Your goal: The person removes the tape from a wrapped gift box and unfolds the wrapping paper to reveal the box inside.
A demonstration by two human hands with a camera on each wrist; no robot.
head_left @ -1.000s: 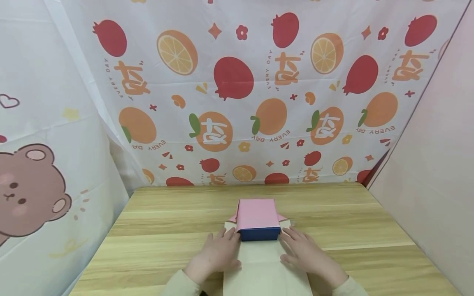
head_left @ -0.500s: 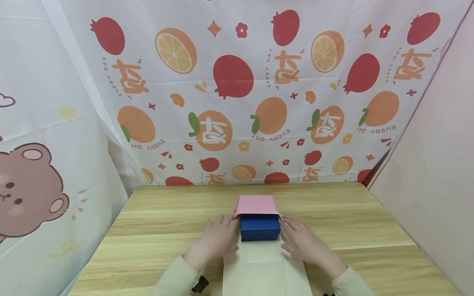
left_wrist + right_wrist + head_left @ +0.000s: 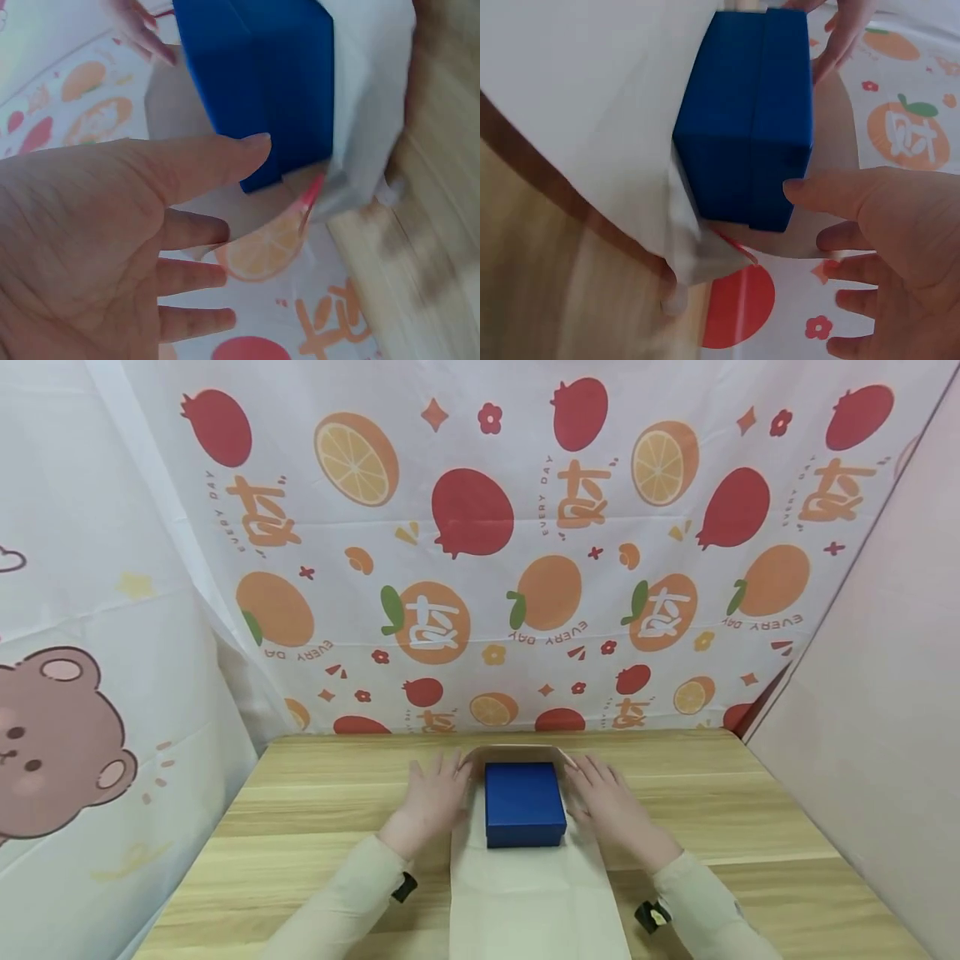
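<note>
A closed blue box sits on a long sheet of wrapping paper, cream on the side facing up. Behind the box, the sheet's far end stands raised in a curve. My left hand is at the left edge of this raised end, fingers extended. At its right edge is my right hand, fingers likewise fairly straight. Both wrist views show the thumbs in front of the box's sides, and index fingertips at the paper's edge. A little of the paper's pink side shows near a lower corner.
A wooden table lies under the paper. Fruit-print cloth hangs behind it, a bear-print cloth at the left, and a pale wall at the right. Dark bands are on both sleeves.
The pink-faced paper flap has lifted off the top of the blue box and swung back to the far side. Both hands have moved away from me with its edges, uncovering the box.
</note>
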